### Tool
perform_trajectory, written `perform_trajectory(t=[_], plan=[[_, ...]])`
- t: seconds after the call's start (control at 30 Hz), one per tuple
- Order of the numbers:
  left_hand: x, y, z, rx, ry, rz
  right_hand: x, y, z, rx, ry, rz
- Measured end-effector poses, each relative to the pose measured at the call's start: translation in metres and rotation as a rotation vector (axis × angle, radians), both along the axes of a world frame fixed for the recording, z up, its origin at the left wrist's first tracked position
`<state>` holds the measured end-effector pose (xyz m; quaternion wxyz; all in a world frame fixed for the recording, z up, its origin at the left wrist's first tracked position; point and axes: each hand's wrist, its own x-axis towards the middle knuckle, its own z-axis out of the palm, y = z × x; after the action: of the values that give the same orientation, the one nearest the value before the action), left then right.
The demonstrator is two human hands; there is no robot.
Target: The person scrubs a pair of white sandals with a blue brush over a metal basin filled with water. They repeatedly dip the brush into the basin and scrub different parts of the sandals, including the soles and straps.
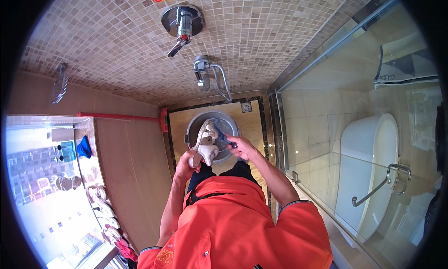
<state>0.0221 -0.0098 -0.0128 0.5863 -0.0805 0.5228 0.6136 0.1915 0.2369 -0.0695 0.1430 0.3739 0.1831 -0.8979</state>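
Observation:
My left hand grips a white shoe, which looks like a strappy sandal, by its near left end. The shoe is held tilted over a round grey metal bucket on the floor in front of me. In my right hand, fingers wrapped round the handle, is a blue brush. Its head reaches down to the right side of the shoe, over the bucket; whether the bristles touch the shoe I cannot tell. Something pale, perhaps water or suds, shows inside the bucket.
A long red-handled broom leans along the left wall. Several shoes line the window sill, near a blue cloth. Ahead are a shower valve, a tap and a floor drain. A glass partition separates a white bathtub on the right.

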Motion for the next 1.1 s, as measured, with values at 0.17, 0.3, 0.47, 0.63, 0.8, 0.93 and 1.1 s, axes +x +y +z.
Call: perform_trajectory(t=[0.17,0.3,0.47,0.63,0.8,0.93,1.1], plan=[[0.004,-0.005,0.001,-0.001,0.011,-0.009,0.007,0.005,-0.005,-0.103,-0.010,0.077],[0.001,0.005,0.021,-0.047,0.195,-0.205,0.011,0.018,-0.007,-0.006,-0.019,0.084],[-0.001,0.005,0.017,-0.089,0.125,-0.162,0.013,0.020,0.005,0.116,0.036,0.022],[0.000,0.005,0.014,-0.098,0.103,-0.132,0.010,0.008,0.022,0.397,0.015,-0.006],[0.002,0.006,0.006,-0.157,0.107,-0.140,0.000,-0.008,0.022,0.695,0.157,-0.176],[0.005,0.000,0.001,-0.205,0.108,-0.100,-0.007,-0.014,0.038,1.353,0.312,0.026],[0.002,0.010,0.010,-0.254,0.166,-0.059,-0.009,-0.031,0.071,1.759,0.469,0.211]])
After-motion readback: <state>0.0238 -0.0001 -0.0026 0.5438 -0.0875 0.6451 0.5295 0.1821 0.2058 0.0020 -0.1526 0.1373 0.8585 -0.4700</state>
